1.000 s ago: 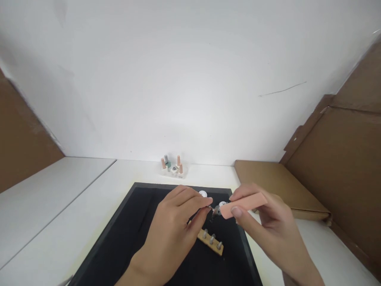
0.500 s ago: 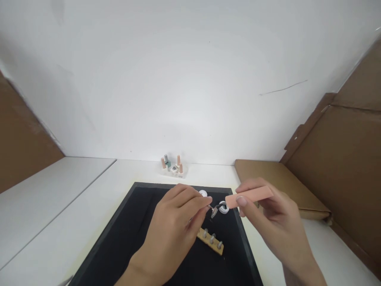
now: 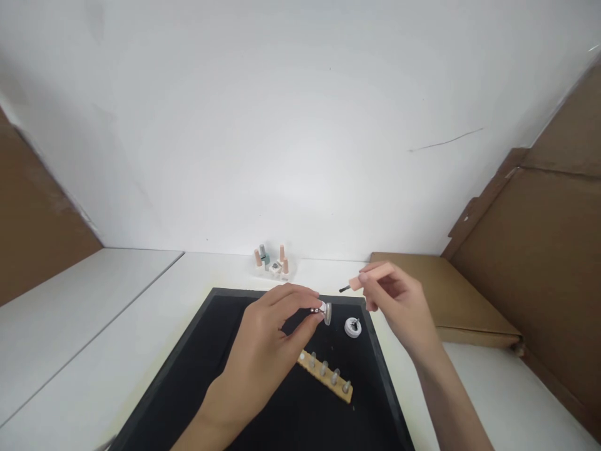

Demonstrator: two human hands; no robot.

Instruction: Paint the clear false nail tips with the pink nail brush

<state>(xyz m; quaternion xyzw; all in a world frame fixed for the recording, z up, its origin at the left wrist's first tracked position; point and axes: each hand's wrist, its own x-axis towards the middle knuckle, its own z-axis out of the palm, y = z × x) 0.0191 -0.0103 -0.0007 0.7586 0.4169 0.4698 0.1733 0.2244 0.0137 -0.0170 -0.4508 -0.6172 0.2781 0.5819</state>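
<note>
My left hand (image 3: 265,338) is closed, pinching a small metal nail holder between thumb and fingertips. A clear, shiny false nail (image 3: 328,314) stands out at its right end. My right hand (image 3: 399,300) grips the peach cap of a nail polish brush (image 3: 375,274), whose dark bristles point left, up and apart from the nail. Below lies a wooden strip (image 3: 328,381) with several clear false nails standing on it; my left hand hides part of its far end. A small round white pot (image 3: 353,327) with dark bits inside sits on the black mat (image 3: 370,407).
Several nail polish bottles with peach, grey and green parts stand in a clear holder (image 3: 275,273) by the white wall (image 3: 300,125). A flat cardboard box (image 3: 469,304) lies at the right, beside a brown cardboard panel (image 3: 539,250). Another brown panel (image 3: 37,219) stands at the left.
My right hand has drawn the brush up and away from the nail. My left hand has shifted slightly left and up, turning the nail upright. More of the wooden strip shows.
</note>
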